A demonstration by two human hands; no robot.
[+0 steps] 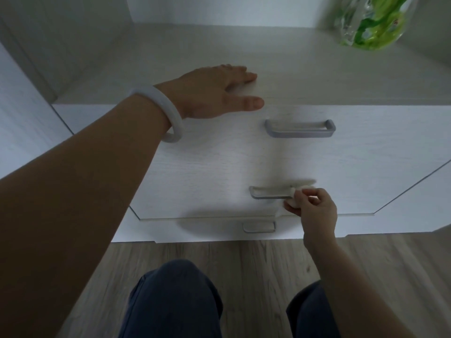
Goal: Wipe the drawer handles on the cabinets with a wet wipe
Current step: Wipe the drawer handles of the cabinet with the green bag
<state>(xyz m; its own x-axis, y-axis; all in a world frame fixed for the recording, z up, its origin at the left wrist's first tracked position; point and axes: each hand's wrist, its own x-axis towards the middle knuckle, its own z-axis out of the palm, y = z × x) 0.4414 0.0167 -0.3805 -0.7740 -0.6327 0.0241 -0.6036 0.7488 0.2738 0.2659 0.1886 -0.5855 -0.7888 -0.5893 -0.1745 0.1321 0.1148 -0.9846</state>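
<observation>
A white cabinet has three grey metal handles. The top handle is bare. My right hand pinches a white wet wipe wrapped over the right end of the middle handle. Below it the bottom handle shows only in part under the drawer front. My left hand, with a white bangle on the wrist, rests flat with straight fingers on the cabinet top.
A green and clear plastic packet stands at the back right of the cabinet top. A wall panel rises at the left. Wooden floor lies in front, with my knees in dark trousers at the bottom.
</observation>
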